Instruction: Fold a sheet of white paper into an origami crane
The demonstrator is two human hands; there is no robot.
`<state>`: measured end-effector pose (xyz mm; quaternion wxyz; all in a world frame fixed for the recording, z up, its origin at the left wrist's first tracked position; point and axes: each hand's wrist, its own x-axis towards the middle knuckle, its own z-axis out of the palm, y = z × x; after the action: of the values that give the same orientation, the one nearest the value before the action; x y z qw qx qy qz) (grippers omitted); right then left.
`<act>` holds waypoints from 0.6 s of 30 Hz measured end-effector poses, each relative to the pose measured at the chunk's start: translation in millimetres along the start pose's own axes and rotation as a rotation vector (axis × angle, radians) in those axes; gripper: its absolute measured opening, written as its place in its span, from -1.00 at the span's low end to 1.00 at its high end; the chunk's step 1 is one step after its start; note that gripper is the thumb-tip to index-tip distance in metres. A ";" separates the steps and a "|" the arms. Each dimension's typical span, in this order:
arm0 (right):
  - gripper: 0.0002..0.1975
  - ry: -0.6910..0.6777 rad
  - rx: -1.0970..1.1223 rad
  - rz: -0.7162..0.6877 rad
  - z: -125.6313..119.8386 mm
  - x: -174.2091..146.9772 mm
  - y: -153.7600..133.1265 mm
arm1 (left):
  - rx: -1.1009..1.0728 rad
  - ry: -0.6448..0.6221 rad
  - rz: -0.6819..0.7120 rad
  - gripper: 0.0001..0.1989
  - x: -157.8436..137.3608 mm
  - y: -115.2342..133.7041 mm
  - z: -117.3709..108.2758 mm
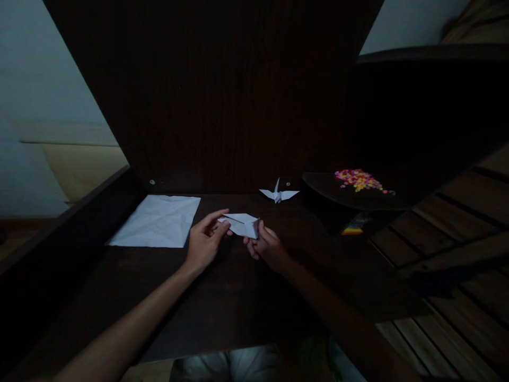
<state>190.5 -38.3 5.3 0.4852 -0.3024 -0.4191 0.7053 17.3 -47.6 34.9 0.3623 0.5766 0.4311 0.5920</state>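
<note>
A partly folded piece of white origami paper (242, 224) is held between both hands above the dark desk. My left hand (205, 237) pinches its left end, thumb on top and fingers behind. At the right end, my right hand (267, 244) grips the paper with thumb and fingers closed; some fingertips are hidden beneath it. Just behind, a finished white paper crane (279, 195) stands with its wings spread. To the left lies a flat, creased white sheet of paper (157, 222).
A heap of small pink, yellow and orange pieces (359, 180) rests on a dark curved shelf (318, 185) at the right. Behind the desk (207, 302) rises a tall dark panel (222, 95). A low dark side wall (71, 212) borders the left.
</note>
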 end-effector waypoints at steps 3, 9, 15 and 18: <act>-0.60 -0.063 0.016 -0.008 -1.6 -1.6 -2.1 | 0.026 0.086 0.023 -0.66 2.2 1.7 -1.8; -0.47 -0.243 -0.020 0.088 -4.5 -2.1 -4.0 | 0.052 0.196 0.056 -0.69 3.7 8.9 -3.1; -0.73 -0.105 -0.167 0.037 1.4 -5.0 0.2 | 0.063 0.210 0.084 -0.70 3.5 9.8 -2.8; -0.76 -0.097 -0.177 0.054 5.7 -6.3 0.7 | 0.050 0.179 0.099 -0.67 0.4 12.8 -1.2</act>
<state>187.7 -46.0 7.4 0.4167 -0.3207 -0.4945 0.6921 16.9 -52.0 47.0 0.2779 0.5509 0.4474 0.6474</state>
